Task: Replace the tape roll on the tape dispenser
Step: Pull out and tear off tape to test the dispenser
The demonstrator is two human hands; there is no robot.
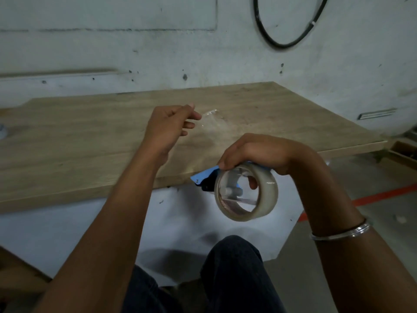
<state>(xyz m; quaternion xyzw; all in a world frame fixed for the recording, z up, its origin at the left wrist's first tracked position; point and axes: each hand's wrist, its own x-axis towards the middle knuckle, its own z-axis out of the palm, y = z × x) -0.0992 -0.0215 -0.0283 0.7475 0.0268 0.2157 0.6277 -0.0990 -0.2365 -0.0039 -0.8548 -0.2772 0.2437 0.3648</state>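
My right hand (255,154) grips a blue tape dispenser (205,176) at the near edge of the wooden table (90,141). A roll of clear tape (247,193) sits on the dispenser, hanging just past the table edge, and much of the dispenser is hidden behind the roll and my fingers. My left hand (169,125) is raised over the table, thumb and fingers pinching the end of a clear strip of tape (211,122) that stretches from the roll up towards it.
The table stands against a pale concrete wall with a black cable loop (286,41) hanging at the upper right. My knee in dark trousers (232,267) is below the roll. A red floor line (372,197) runs at the right.
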